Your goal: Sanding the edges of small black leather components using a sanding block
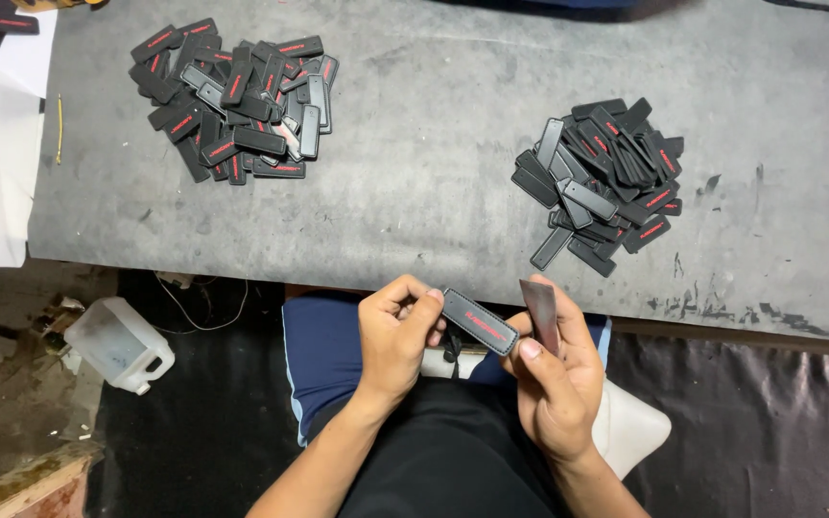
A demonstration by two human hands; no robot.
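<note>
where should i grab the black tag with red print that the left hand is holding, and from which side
Grip the black tag at its free lower-right end, coming from the right. It is a flat, narrow strip slanting down to the right; the left hand already pinches the upper-left end. Pinch across its short width there, thumb on the printed face.

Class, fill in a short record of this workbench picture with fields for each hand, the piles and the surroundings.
Left hand: pinches one end of a black rectangular rubber tag with red lettering.
Right hand: holds a thin dark flat strip upright.
Far left pile: similar black tags, heaped.
Right pile: similar tags, heaped.
Surface: grey worktable.
Floor: white plastic jug.
</note>
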